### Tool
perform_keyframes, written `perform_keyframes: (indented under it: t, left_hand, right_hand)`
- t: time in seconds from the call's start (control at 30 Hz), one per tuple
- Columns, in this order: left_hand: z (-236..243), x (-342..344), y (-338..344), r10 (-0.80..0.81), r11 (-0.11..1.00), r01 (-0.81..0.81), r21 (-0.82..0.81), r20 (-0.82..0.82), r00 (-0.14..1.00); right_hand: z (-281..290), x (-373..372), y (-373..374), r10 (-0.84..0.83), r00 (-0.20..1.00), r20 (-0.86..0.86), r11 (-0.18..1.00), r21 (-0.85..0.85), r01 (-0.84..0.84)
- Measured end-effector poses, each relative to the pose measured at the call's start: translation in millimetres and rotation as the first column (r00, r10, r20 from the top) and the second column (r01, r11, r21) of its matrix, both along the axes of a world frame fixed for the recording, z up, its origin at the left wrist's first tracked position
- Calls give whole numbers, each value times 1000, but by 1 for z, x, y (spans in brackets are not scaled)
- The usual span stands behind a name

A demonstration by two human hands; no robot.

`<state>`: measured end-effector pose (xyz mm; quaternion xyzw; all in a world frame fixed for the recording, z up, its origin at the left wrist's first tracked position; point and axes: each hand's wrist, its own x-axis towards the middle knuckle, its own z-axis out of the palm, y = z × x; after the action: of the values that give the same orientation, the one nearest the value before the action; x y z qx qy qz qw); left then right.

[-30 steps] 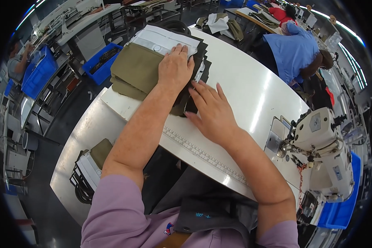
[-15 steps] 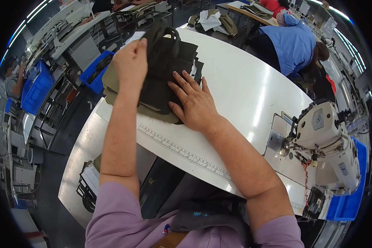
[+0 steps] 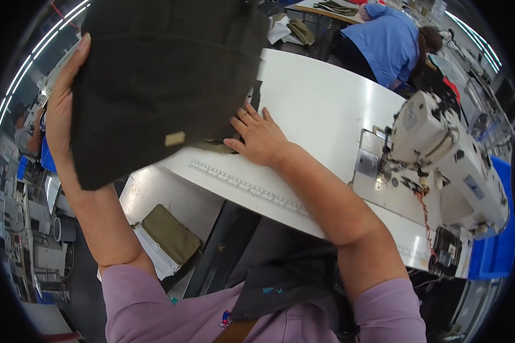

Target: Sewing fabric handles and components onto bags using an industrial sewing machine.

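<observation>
A large dark olive fabric piece (image 3: 166,91), with a small tan label near its lower edge, is lifted up close in front of me. My left hand (image 3: 66,108) grips it along its left edge; only the thumb side shows, the fingertips being hidden by the cloth. My right hand (image 3: 258,136) lies spread and flat at the right edge of the stack of cut fabric pieces (image 3: 214,147), pressing on it. Most of that stack is hidden under the raised cloth. Both rest on a white sewing table (image 3: 320,97) with a ruler scale (image 3: 249,187) along its near side.
A white sewing machine (image 3: 435,143) with orange thread stands at the right, a blue bin (image 3: 500,240) behind it. Below the table's near left edge, a folded olive cloth (image 3: 169,234) lies on a lower metal surface. A person in blue (image 3: 380,43) bends over beyond the table.
My left hand has raised the dark fabric piece off the stack, up and toward me, to the left. The right hand stays on the stack. The view has shifted slightly.
</observation>
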<state>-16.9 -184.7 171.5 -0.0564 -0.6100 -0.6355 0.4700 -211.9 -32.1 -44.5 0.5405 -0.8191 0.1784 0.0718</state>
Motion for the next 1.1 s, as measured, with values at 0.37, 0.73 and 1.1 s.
perform_keyframes:
  t: [0.37,0.73,1.1]
  left_hand:
    - [-209,-85,17,-392,916,293,275,770,504]
    - [-175,-117,147,140,632,259,-731,436,889]
    - [-206,-133,257,186,401,367,-839,467,865]
  right_hand:
    - [23,58,277,-63,998,28,963,263,53]
    - [28,69,398,-378,921,88,921,-60,384]
    - [16,-8,397,-549,836,3,814,-227,535]
